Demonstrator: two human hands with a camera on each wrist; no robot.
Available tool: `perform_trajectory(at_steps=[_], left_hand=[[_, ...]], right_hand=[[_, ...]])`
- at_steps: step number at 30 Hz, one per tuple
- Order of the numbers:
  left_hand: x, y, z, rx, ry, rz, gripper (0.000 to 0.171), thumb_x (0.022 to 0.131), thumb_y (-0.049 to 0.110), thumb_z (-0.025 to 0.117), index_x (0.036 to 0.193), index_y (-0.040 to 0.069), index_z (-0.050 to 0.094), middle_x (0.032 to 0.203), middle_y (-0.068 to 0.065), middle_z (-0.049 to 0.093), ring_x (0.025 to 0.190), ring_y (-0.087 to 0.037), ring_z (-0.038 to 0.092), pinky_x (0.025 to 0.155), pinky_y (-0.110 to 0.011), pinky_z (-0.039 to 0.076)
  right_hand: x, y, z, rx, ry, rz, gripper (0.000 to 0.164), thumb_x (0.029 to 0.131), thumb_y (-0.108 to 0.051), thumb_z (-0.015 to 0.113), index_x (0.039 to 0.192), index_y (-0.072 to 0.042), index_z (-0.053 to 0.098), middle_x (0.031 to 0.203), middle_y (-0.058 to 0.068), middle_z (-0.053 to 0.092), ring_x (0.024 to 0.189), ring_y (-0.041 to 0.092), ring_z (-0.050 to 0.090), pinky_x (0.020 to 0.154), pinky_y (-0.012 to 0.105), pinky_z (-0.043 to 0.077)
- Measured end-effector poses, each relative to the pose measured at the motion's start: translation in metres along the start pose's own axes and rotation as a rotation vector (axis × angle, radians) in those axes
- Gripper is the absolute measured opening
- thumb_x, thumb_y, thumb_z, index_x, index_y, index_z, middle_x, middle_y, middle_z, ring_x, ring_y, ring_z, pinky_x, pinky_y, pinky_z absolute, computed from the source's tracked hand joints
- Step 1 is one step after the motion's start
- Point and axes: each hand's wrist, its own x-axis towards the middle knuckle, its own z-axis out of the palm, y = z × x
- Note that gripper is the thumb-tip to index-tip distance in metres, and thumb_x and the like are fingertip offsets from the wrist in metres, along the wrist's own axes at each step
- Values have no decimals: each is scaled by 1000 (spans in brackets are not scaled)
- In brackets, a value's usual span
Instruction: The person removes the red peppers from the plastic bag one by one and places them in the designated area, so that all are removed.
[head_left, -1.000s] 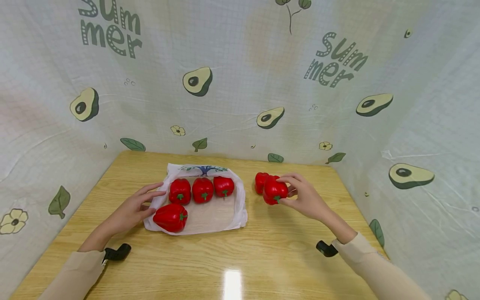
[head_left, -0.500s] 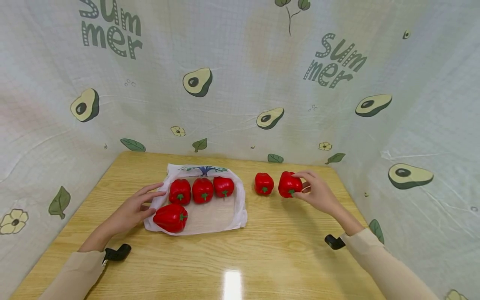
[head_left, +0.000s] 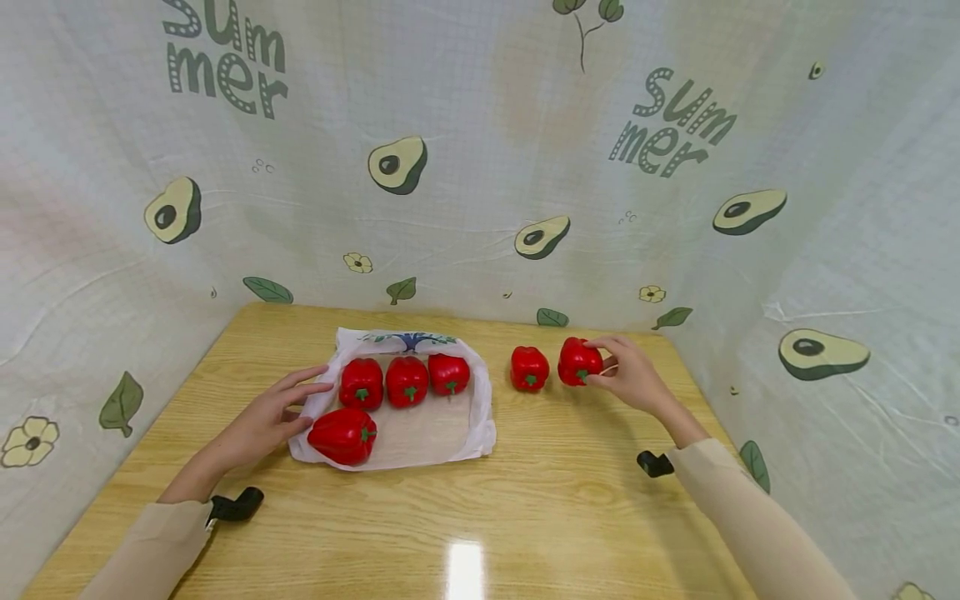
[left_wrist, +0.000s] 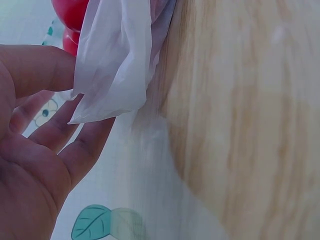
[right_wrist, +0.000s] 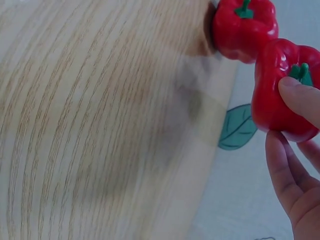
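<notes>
My left hand (head_left: 262, 423) rests at the left side of a white bag (head_left: 480, 421), its fingers spread and fingertips right at the rim. In the left wrist view, folds of the bag (left_wrist: 117, 65) cover those fingertips. Inside the bag, a large red bell pepper (head_left: 342, 437) lies on its side in front of several smaller red bell peppers (head_left: 407, 382). My right hand (head_left: 633, 379) holds another red bell pepper (head_left: 579, 363) between thumb and fingers; the right wrist view shows the thumb beside its green stem. Left of this pepper stands one more red bell pepper (head_left: 529, 369).
The wooden table (head_left: 420, 529) reaches back to a pale curtain (head_left: 465, 125) printed with avocados and leaves, which also hangs along both sides. Black wrist cameras (head_left: 237, 505) sit at both sleeves.
My right hand has carried its pepper to the right, away from the one standing on the table, then slightly farther back. The left hand has stayed at the bag.
</notes>
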Motion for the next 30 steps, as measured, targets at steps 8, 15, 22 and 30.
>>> perform_trajectory(at_steps=[8,15,22,30], left_hand=[[0,-3,1,3,3,10,62,90,-9,78,147,10,62,165,-16,41,136,-46,53,93,-19,55],[-1,-2,2,-3,-2,-11,63,90,-10,77,148,11,62,166,-15,40,136,-46,52,91,-17,55],[0,-1,1,-3,0,-8,63,90,-10,77,148,10,62,166,-15,40,137,-45,52,89,-18,56],[0,-1,1,-9,-5,-16,62,91,-10,76,148,10,62,166,-15,40,138,-44,51,91,-17,54]], right_hand=[[7,10,10,27,-9,17,57,85,-2,88,137,-2,65,134,18,60,93,31,74,85,48,64],[11,18,16,38,-23,19,57,86,1,87,138,-1,65,136,22,59,96,35,74,82,43,65],[12,25,21,47,-53,36,58,86,-2,88,140,-2,64,135,20,59,95,32,72,84,41,64],[14,32,25,51,-53,47,59,87,-1,87,141,-1,63,137,22,58,94,31,72,83,42,64]])
